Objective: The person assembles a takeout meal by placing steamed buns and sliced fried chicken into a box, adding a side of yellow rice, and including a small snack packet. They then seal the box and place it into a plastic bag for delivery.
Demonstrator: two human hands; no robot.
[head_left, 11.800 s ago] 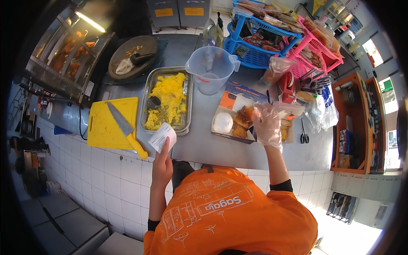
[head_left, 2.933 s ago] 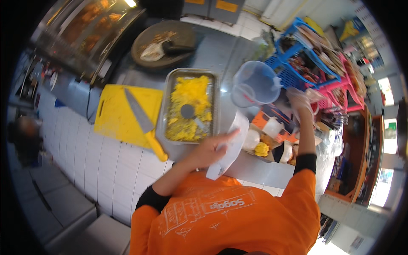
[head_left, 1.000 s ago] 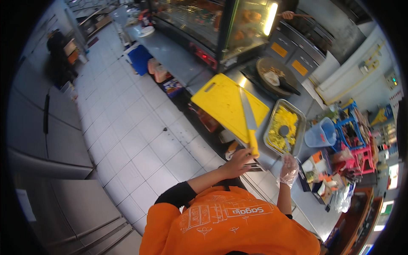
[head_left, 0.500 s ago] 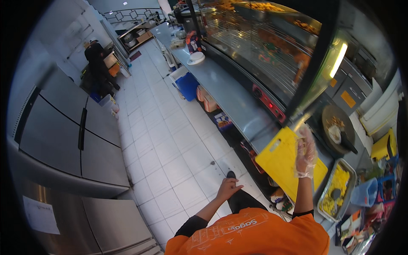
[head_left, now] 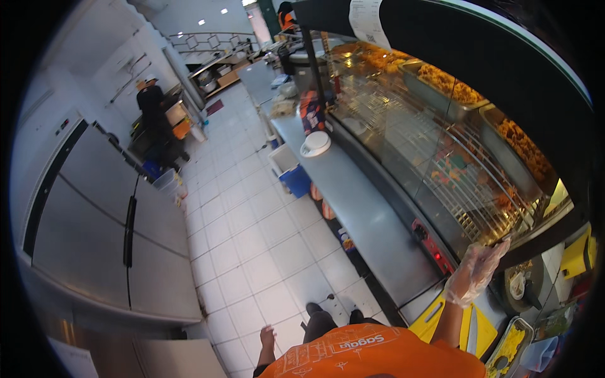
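My right hand (head_left: 477, 271), in a clear plastic glove, is raised at the lower near corner of a glass food display warmer (head_left: 435, 157). Its fingers stretch toward the warmer's dark frame; whether they touch it I cannot tell. Nothing shows in the glove. Below this hand lies a yellow cutting board (head_left: 485, 331), with a knife (head_left: 472, 331) on it. My left hand (head_left: 268, 337) hangs low over the floor at my side, empty, fingers slightly apart. Inside the warmer are metal trays of fried food (head_left: 454, 85) and a wire rack (head_left: 466, 183).
A steel counter (head_left: 372, 220) runs along the warmer, bearing a round white scale (head_left: 316, 144). Right of the board stand a stone mortar (head_left: 535, 277) and a tray of yellow food (head_left: 513, 340). Steel fridges (head_left: 94, 220) line the left. A person (head_left: 154, 113) works farther back.
My right hand has left the cutting board and risen to the warmer's corner. The left hand has dropped lower, farther left. My view has shifted, showing more of the warmer; the knife on the board now shows.
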